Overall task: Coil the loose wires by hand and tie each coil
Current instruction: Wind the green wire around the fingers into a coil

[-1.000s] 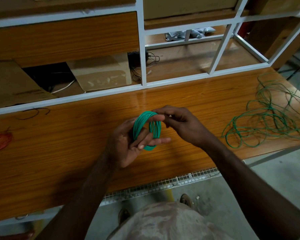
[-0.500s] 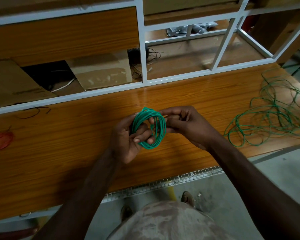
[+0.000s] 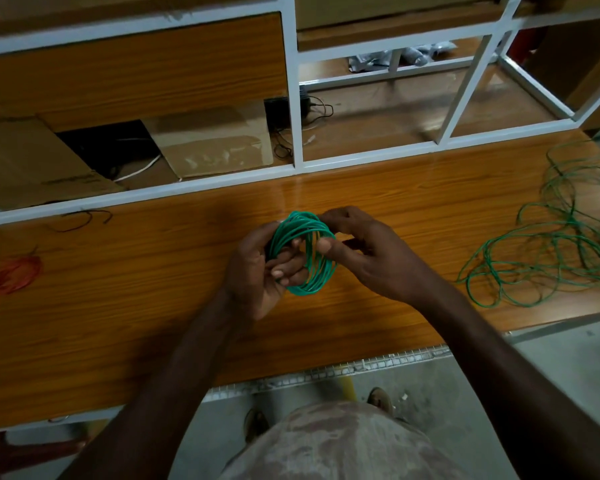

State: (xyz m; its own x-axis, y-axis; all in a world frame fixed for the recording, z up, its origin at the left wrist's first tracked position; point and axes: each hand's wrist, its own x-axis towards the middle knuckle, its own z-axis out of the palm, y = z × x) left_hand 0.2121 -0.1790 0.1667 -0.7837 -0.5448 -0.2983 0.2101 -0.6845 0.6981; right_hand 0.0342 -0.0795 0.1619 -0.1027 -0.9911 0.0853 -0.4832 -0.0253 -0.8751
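A small green wire coil [image 3: 317, 282] is held above the middle of the wooden bench [image 3: 153, 289]. My left hand [image 3: 257, 271] grips its left side, with fingers curled through the loop. My right hand [image 3: 368, 251] pinches the coil's upper right part between thumb and fingers. A heap of loose green wire [image 3: 551, 251] lies spread on the bench at the far right. A small red wire coil [image 3: 16, 273] rests on the bench at the far left.
A white metal frame [image 3: 297, 109] with wooden shelves rises behind the bench. Cardboard pieces [image 3: 215, 143] and a black adapter with cable [image 3: 281, 110] lie on the lower shelf. A short black wire [image 3: 80, 220] lies at the bench's back left. Concrete floor shows below.
The coil has been turned a little in my hands, and my right hand's fingers have shifted along its top right. The bench and loose wires are unchanged.
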